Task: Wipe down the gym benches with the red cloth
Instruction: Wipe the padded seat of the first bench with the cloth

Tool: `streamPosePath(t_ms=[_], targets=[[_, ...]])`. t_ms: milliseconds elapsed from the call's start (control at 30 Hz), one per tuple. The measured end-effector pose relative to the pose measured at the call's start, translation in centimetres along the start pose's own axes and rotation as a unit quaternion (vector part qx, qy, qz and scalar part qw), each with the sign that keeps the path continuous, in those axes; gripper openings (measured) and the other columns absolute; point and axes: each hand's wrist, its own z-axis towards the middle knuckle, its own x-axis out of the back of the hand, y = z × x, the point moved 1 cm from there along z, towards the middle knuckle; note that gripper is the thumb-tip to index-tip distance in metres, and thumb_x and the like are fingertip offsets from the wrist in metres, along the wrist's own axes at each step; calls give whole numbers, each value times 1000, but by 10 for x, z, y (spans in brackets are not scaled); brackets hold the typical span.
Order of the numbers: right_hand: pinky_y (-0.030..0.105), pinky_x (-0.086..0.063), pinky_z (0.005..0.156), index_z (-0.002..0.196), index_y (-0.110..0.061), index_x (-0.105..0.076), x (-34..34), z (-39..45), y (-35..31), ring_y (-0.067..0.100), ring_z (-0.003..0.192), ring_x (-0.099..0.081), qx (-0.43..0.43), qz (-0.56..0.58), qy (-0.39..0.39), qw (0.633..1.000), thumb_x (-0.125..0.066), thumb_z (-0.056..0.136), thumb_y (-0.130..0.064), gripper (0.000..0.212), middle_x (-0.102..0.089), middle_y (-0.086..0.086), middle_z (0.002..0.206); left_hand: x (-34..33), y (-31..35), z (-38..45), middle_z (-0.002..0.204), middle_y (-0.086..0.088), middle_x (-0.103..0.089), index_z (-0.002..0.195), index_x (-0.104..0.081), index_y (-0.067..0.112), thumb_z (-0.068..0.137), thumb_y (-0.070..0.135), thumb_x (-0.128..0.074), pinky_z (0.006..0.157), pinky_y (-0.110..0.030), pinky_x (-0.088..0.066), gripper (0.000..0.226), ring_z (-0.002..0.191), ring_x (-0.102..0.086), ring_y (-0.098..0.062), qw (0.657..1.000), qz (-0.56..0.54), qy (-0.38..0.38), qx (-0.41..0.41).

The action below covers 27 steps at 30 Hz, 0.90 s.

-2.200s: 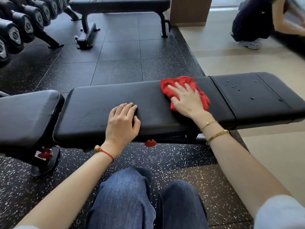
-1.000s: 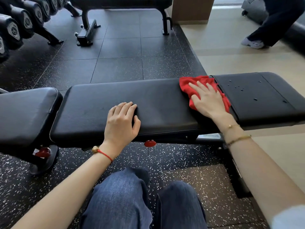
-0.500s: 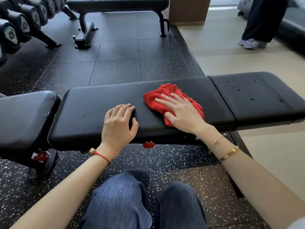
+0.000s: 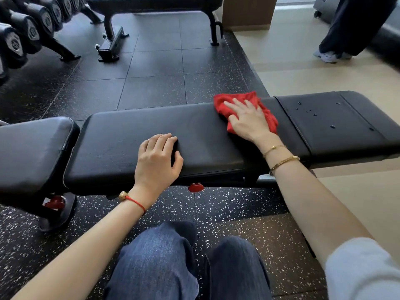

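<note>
Speckled rubber flooring [image 4: 227, 204] under a black bench [image 4: 194, 135]. Right hand [image 4: 249, 120] presses the red cloth [image 4: 225, 102] flat at the pad's far right, fingers spread (droplets, apparently water, beyond). Left hand [image 4: 158, 159] rests loosely curled, holding nothing.

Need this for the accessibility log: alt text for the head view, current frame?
A person's right hand presses a red cloth flat on the long black pad of a gym bench, while the left hand rests on the pad's near edge. Droplets dot the shorter pad to the right; dumbbells and another bench stand behind.
</note>
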Motion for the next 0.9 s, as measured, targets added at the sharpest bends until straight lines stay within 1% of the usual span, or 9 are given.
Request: streamPosePath(t_ms=[133,233,333,433,533,600,667,800,900], targets=[[42,-11,120,147,-42,-32,-10,-47,-40,20,148,-18,129,14,-16,991,-42,95,-31,54,-25,-10,159,0,-2,0,125,-6,-66,118,-66,9,89,29,-48,103,-44,-41,39,119,-59,-28,1000,-6,-1,3],[41,-14,120,146,-43,-35,-8,-86,-33,16,147,-20,189,28,-16,981,-42,90,-33,57,-29,-13,157,1,-3,0,126,-6,-66,118,-66,9,88,29,-48,103,-44,-41,40,120,-59,-28,1000,-13,-2,4],[39,-14,121,144,-42,-38,3,-96,4,17,146,-24,169,32,0,985,-40,86,-35,59,-34,-12,155,1,-3,0,126,-6,-66,119,-66,10,89,29,-48,104,-43,-41,40,120,-59,-27,1000,-16,-3,6],[39,-12,121,145,-43,-36,10,-74,39,21,147,-22,73,22,9,997,-45,93,-33,53,-31,-10,157,-1,-2,0,126,-5,-66,119,-66,10,90,30,-48,104,-42,-41,40,120,-59,-27,1000,-15,-3,5],[43,-10,120,147,-44,-32,9,-40,42,22,148,-17,-17,-2,11,1000,-41,97,-35,51,-24,-9,159,-1,-1,0,125,-5,-66,118,-66,10,90,30,-48,104,-42,-41,39,120,-59,-27,1000,-12,-2,7],[44,-10,118,147,-43,-31,5,-23,25,24,148,-17,-32,-10,10,999,-38,98,-36,50,-23,-8,160,-1,-2,0,125,-5,-66,118,-66,10,90,29,-48,104,-42,-41,39,119,-59,-27,1000,-10,-1,9],[44,-11,118,147,-42,-31,0,-17,1,25,147,-18,-9,-11,7,1000,-37,98,-36,50,-23,-8,160,0,-1,0,125,-5,-66,118,-66,10,90,29,-48,103,-42,-41,39,119,-59,-27,1000,-12,-2,9],[44,-13,118,147,-43,-31,-14,-44,-54,22,148,-18,95,-3,-12,995,-40,96,-34,53,-24,-10,160,1,-1,0,124,-5,-67,118,-67,10,88,28,-48,103,-43,-42,39,118,-59,-27,1000,-18,-3,14],[42,-13,119,147,-45,-31,-17,-83,-61,19,148,-18,158,13,-11,987,-42,93,-33,56,-25,-13,158,2,-2,0,124,-5,-67,117,-67,10,87,27,-49,102,-43,-42,39,118,-60,-26,1000,-24,-2,13]])
